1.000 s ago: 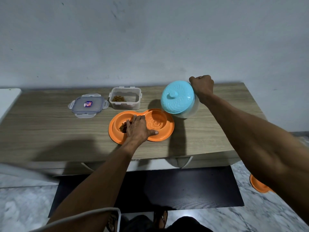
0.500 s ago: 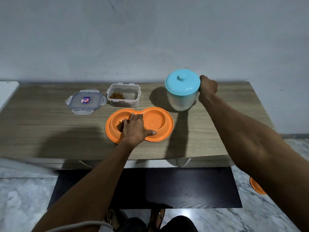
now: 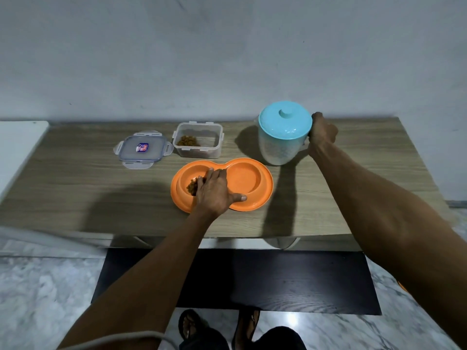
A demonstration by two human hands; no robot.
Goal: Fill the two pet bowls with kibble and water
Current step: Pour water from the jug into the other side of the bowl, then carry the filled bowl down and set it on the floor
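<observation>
An orange double pet bowl (image 3: 265,183) lies on the wooden table (image 3: 75,188). Brown kibble (image 3: 192,186) sits in its left well; the right well looks wet but I cannot tell how full it is. My left hand (image 3: 214,193) rests flat on the middle of the bowl, fingers spread, thumb on the front rim. A white jug with a turquoise lid (image 3: 284,133) stands upright behind the right well. My right hand (image 3: 322,133) is shut on the jug's handle on its right side. A clear kibble container (image 3: 198,140) stands open behind the bowl with a little kibble left inside.
The container's lid (image 3: 142,149) lies flat to the left of it. A white surface (image 3: 17,150) borders the table's left end. A grey wall rises right behind the table. A black panel (image 3: 240,281) and my feet are below the front edge.
My right hand has tipped the jug back from its tilt over the right well and set it upright on the table behind the bowl. My left hand stayed on the bowl.
</observation>
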